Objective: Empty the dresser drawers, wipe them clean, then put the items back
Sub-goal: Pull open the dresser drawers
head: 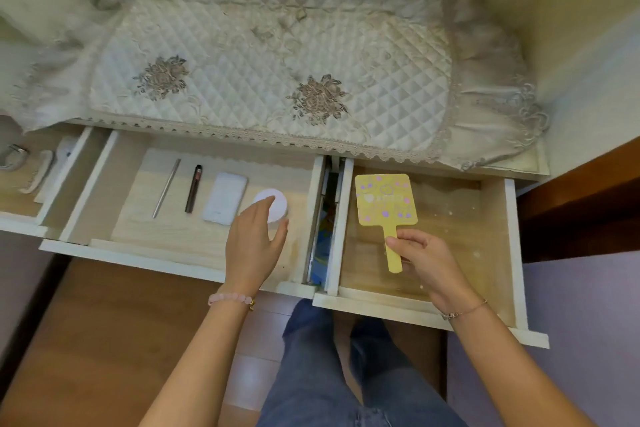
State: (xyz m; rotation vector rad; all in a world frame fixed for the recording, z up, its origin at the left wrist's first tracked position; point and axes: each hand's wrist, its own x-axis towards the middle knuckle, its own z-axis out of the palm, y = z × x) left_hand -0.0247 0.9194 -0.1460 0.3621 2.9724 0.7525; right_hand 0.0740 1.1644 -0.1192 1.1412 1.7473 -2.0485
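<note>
Three dresser drawers stand open. In the middle drawer [194, 229] lie a silver pen [166, 187], a dark pen [193, 188], a white flat box [225, 198] and a round white jar [275, 203]. My left hand [254, 246] curls around the jar, fingers on its left side and thumb at its lower right. In the right drawer [460, 218], my right hand [427, 262] pinches the handle of a yellow hand mirror [384, 199] with pink dots, which lies flat above the drawer bottom.
The left drawer [20, 198] holds a comb [38, 172], a watch [14, 156] and a white item. A quilted lace cloth [270, 59] covers the dresser top. My legs in jeans [332, 367] stand in front on the wood floor. A dark wood edge [581, 204] is at right.
</note>
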